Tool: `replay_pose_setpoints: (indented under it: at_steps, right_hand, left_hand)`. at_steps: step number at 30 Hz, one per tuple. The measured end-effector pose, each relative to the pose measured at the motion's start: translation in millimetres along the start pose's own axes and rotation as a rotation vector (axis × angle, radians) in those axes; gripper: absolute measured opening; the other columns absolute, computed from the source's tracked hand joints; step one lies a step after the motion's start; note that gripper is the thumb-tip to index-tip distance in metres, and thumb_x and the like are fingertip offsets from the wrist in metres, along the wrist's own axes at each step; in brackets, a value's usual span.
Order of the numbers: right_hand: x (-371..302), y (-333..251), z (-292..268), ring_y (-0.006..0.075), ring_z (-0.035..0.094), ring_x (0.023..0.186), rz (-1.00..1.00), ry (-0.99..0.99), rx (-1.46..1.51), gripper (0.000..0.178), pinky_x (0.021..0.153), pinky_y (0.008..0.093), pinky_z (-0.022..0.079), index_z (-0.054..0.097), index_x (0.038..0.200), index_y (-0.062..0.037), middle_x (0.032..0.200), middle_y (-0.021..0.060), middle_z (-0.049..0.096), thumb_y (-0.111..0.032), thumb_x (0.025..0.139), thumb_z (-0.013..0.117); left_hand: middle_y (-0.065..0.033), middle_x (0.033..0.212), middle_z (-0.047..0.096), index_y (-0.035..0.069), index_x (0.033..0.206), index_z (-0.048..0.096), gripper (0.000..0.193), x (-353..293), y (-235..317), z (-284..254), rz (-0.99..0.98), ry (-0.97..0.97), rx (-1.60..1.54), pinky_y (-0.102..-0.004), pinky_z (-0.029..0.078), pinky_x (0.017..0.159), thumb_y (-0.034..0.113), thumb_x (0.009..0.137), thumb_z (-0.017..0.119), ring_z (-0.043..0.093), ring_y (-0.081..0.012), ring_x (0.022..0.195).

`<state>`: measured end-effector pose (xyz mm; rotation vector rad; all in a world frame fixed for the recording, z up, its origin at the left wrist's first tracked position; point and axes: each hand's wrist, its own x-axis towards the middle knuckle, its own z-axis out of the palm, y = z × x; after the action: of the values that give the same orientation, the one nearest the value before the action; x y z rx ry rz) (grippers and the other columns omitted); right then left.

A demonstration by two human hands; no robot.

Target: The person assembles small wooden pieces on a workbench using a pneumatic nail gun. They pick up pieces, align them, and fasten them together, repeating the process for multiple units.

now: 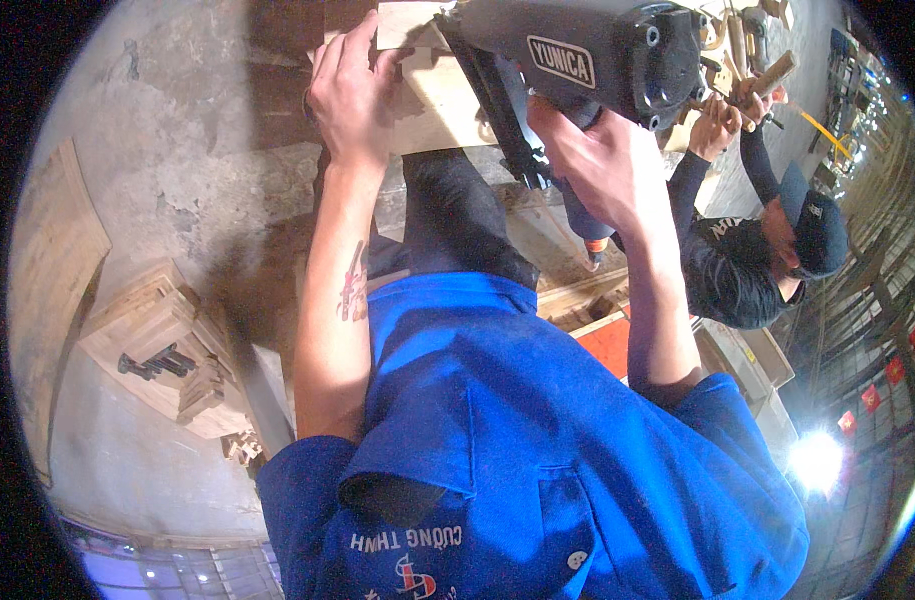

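My right hand (612, 165) is wrapped around the grip of a large dark grey nail gun (602, 85), which fills the upper middle of the head view. An orange fitting (595, 246) sits at the lower end of its handle. The gun's slanting magazine (492, 95) passes in front of a pale wooden board (437, 95). My left hand (352, 95) grips the board's left side, fingers pointing away from me and thumb toward the wood. The gun's nose is cut off by the upper edge, so its contact with the wood cannot be seen.
At the right, a co-worker in a dark cap (815, 225) holds a wooden piece (772, 78). On my left stand a stack of wooden parts (147, 315) with dark metal pieces (157, 362) on it, and a wooden panel (67, 260). A lamp (815, 462) glares at lower right.
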<state>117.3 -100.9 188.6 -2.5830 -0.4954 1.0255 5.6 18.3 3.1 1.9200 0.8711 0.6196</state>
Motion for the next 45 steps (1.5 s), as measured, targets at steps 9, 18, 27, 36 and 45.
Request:
replay_pose_setpoints:
  at_steps: [9,18,27,36,45]
  right_hand:
    - [11,8,8,0.0201,0.057,0.058,-0.109,-0.008,0.004,0.022,0.059,0.0377,0.049,0.066,0.104,-0.0064,0.07,0.0105,0.062,-0.025,0.093,0.065]
    - [16,2,6,0.0253,0.063,0.061,-0.262,0.053,-0.02,0.023,0.062,0.0404,0.052,0.066,0.106,-0.0054,0.072,0.0151,0.065,-0.022,0.09,0.066]
    - [15,0,1,0.0381,0.069,0.07,-0.192,-0.012,-0.079,0.027,0.067,0.0467,0.055,0.067,0.112,-0.007,0.079,0.0216,0.069,-0.022,0.089,0.068]
    - [29,-2,-6,0.0415,0.072,0.077,-0.29,-0.097,-0.273,0.043,0.066,0.0492,0.057,0.067,0.097,0.0077,0.079,0.0306,0.068,-0.034,0.089,0.068]
    - [-83,101,-151,0.013,0.06,0.076,0.137,-0.036,0.687,0.022,0.07,0.0306,0.05,0.062,0.115,-0.0042,0.088,0.0029,0.064,-0.018,0.098,0.057]
  left_hand:
    - [-0.0203,0.101,0.069,-0.001,0.122,0.068,0.045,2,-12,3,0.077,0.008,0.003,-0.0457,0.05,0.084,0.038,0.105,0.055,0.064,-0.0393,0.094]
    - [-0.0205,0.101,0.071,-0.001,0.122,0.068,0.055,4,1,-2,-0.007,-0.017,-0.081,-0.0471,0.048,0.092,0.048,0.106,0.048,0.066,-0.0415,0.096]
    - [-0.0219,0.107,0.071,-0.001,0.12,0.069,0.054,1,-5,2,0.021,0.021,-0.049,-0.0508,0.047,0.1,0.048,0.106,0.05,0.067,-0.0421,0.101]
    - [-0.0172,0.105,0.071,0.001,0.125,0.069,0.04,-6,-30,2,0.192,-0.033,0.157,-0.0446,0.053,0.089,0.0,0.084,0.069,0.066,-0.0368,0.098]
    - [-0.0233,0.13,0.065,0.002,0.137,0.062,0.041,8,148,39,0.033,-0.343,0.013,-0.0425,0.053,0.099,0.009,0.097,0.059,0.067,-0.0368,0.111]
